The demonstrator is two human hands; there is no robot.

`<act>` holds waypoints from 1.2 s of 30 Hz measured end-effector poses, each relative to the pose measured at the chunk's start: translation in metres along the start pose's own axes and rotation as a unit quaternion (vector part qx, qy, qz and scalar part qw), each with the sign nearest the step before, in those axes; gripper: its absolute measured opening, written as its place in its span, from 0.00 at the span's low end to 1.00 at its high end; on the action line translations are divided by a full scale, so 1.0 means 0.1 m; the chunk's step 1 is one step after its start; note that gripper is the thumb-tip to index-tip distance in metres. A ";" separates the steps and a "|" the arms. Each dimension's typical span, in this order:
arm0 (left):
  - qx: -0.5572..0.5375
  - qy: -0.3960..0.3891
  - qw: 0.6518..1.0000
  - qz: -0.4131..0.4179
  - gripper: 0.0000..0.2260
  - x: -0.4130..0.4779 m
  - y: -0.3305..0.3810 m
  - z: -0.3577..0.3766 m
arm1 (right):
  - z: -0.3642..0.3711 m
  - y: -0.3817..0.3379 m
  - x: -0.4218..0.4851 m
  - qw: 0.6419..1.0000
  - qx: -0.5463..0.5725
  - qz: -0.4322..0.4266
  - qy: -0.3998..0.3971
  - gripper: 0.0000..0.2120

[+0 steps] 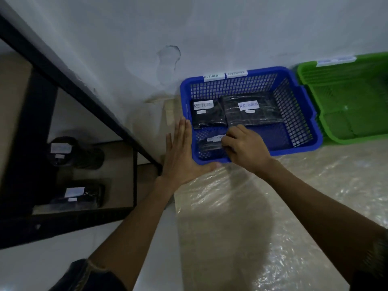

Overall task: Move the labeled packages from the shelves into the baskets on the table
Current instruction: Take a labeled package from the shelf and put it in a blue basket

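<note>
Task approx. halfway, judging by pkg count: 3 at the blue basket, at least 2 not yet moved.

Tabletop (294,196), under clear wrap, carries the blue basket at its far edge by the wall. Shelf (31,133) stands well left of the blue basket, off the tabletop. Green basket (344,114) sits just right of the blue basket; nothing shows in the part in view.

Blue basket (294,151) has two tags on its far rim; one reads RETURN, the other is too blurred to be sure.

Inside it, far right: big pkg (249,116), marked RETURN, lying flat. Far left: small pkg (207,118), also RETURN, flat, just beside the big one. Near left: third pkg (210,147), label blurred, low at the basket floor w/ the right hand on it.

Left of the blue basket, on the shelf: upper pkg (63,152) and lower pkg (79,195), both labeled, text unreadable. These look like what's left to move.

Left hand (180,156): fingers straight, flat against the blue basket's near-left corner, gripping nothing. Right hand (245,145): fingers curled onto the third pkg, so it's prob. not yet released.
</note>
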State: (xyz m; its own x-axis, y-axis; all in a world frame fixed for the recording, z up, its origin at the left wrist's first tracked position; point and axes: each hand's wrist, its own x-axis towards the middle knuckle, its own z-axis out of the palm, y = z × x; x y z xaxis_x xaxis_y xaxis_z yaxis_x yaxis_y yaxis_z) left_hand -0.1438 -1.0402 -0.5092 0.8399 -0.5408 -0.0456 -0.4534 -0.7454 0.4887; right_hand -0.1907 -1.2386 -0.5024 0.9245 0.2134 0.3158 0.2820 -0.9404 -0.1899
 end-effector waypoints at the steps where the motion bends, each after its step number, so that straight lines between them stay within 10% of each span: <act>1: -0.001 0.000 1.000 -0.002 0.60 0.01 0.00 0.02 | 0.03 0.02 0.03 1.000 0.002 -0.003 -0.007 0.04; 16: -0.002 0.010 1.000 0.010 0.60 0.02 0.00 0.05 | 0.03 0.26 0.27 0.951 0.119 0.085 -0.273 0.24; 21: 0.007 0.008 1.000 0.011 0.61 0.05 0.00 0.02 | 0.05 0.26 0.29 0.927 0.157 0.125 -0.317 0.13; 36: 0.007 -0.002 1.000 0.009 0.60 0.00 0.03 -0.10 | -0.18 0.08 0.17 0.966 0.081 0.143 -0.198 0.16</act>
State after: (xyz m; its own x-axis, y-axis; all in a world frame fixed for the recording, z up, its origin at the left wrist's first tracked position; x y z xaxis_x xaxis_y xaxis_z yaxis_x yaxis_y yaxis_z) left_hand -0.1423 -1.0385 -0.4991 0.8301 -0.5562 -0.0405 -0.4727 -0.7403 0.4780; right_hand -0.1776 -1.2470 -0.4821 0.9872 0.0660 -0.1451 0.0078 -0.9291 -0.3698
